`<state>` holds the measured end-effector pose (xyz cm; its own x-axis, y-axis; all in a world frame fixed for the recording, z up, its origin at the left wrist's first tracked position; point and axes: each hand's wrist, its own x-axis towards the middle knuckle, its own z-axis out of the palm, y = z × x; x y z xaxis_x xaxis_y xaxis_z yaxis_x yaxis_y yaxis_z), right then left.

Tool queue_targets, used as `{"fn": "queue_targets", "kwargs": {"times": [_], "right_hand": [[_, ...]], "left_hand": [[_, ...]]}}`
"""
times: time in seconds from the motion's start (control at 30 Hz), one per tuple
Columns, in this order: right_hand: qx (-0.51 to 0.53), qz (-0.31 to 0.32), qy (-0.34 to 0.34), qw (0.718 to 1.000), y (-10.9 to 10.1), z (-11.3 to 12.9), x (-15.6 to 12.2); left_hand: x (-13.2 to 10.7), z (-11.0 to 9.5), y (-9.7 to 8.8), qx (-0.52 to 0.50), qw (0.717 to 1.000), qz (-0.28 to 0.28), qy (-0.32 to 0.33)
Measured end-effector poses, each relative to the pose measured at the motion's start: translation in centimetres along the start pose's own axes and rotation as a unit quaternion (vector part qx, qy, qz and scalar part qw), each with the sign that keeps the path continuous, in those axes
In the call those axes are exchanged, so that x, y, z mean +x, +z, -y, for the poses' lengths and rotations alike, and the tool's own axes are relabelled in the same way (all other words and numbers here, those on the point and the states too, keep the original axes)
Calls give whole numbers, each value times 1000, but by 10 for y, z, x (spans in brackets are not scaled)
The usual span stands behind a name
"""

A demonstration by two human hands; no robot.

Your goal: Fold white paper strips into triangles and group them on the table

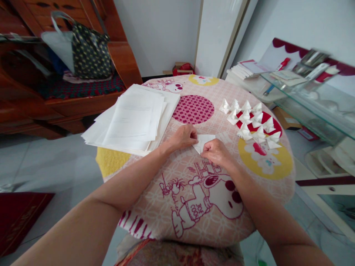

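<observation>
A small folded piece of white paper (pixel 206 138) lies on the cloth-covered round table (pixel 155 184). My left hand (pixel 184 136) pinches its left edge between thumb and fingers. At its lower right corner, my right hand (pixel 217 152) is closed on the paper, fingers curled. To the left lies a loose stack of white paper sheets (pixel 133 118), the top ones faintly printed. Several folded white paper boats (pixel 245 117) with pointed tips stand in rows at the right of the table.
A glass shelf (pixel 318 99) with metal tins and papers stands close by the table's right side. A wooden bench (pixel 122 62) at the left holds a dark patterned bag (pixel 90 51). Behind the table is a red item in a box (pixel 184 69).
</observation>
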<state>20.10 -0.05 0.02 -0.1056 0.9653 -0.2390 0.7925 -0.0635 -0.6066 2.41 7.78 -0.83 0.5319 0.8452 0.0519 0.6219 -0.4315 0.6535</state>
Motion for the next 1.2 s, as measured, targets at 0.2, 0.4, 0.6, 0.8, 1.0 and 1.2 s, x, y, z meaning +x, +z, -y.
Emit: {"fn": "queue_targets", "kwargs": {"times": [0.2, 0.4, 0.6, 0.8, 1.0, 1.2], "right_hand": [[0, -1, 2, 1000, 0, -1, 1], [-4, 3, 2, 1000, 0, -1, 0], [-17, -5, -6, 1000, 0, -1, 1], [-15, -8, -9, 1000, 0, 1, -1], [-37, -14, 7, 999, -1, 4, -2], [-56, -31, 24, 998, -2, 9, -3]], "left_hand": [[1, 3, 3, -22, 1000, -13, 4], [3, 2, 2, -29, 1000, -4, -9], [4, 4, 3, -21, 1000, -4, -1], [4, 5, 3, -27, 1000, -3, 0], [4, 3, 3, -34, 999, -3, -7], [4, 4, 4, -46, 999, 2, -8]]}}
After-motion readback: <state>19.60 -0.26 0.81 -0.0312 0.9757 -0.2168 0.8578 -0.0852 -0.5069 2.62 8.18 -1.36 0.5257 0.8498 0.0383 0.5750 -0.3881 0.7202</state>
